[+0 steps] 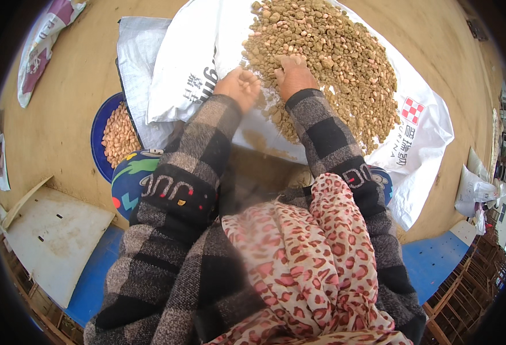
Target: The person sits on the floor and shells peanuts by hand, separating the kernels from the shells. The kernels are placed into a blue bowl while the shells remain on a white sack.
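The right hand (296, 77) is resting at the near-left edge of a pile (351, 75) of brown clods and pinkish kernels, its fingers bent forward; from my distant post I am not making out whether they are pinching anything. Just beside it, the left hand (239, 89) is curling its fingers loosely, and I cannot tell what, if anything, they are holding. Under the pile, I am seeing a white printed sack (428, 132) spreading wide. Farther left, a blue bowl (96, 141) is holding more pinkish kernels (118, 137). At the upper left, a purple-and-white bag (41, 52) is lying on the tan ground (63, 138).
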